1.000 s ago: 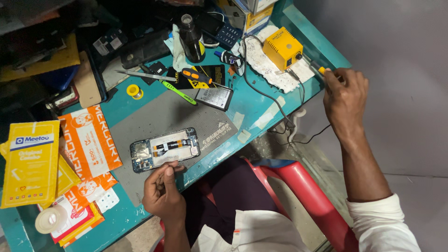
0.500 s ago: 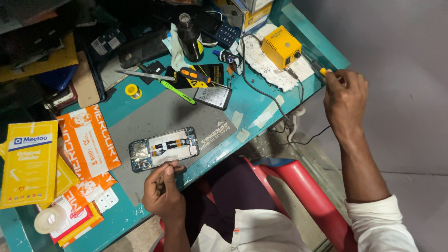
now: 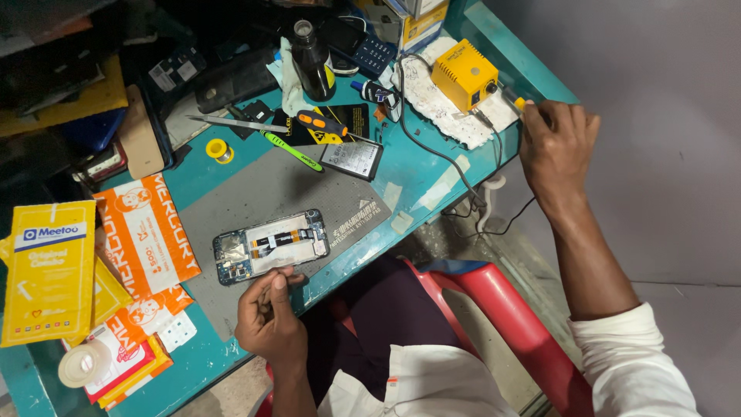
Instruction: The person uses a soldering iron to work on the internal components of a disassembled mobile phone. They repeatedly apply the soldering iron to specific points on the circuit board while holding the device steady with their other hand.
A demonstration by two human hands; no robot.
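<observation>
An opened phone (image 3: 272,245) with its back off lies on a grey work mat (image 3: 255,185) on the teal bench. My left hand (image 3: 266,316) rests at the phone's near edge, fingers curled together, thumb touching the frame; whether it pinches anything is hidden. My right hand (image 3: 557,143) hangs past the bench's right edge, closed around the yellow-ended handle of a soldering iron (image 3: 515,99). The iron sits beside the yellow soldering station (image 3: 461,73), which stands on a stained white cloth.
A phone battery (image 3: 353,158), a green tool (image 3: 292,150), an orange-handled screwdriver (image 3: 320,122), tweezers, a solder spool (image 3: 219,150) and a dark bottle (image 3: 311,58) lie behind the mat. Orange and yellow packets (image 3: 143,235) and a tape roll (image 3: 83,363) sit at the left. A red chair (image 3: 509,324) is below.
My right hand has shifted a little toward the soldering station. The left hand and the phone stay where they were.
</observation>
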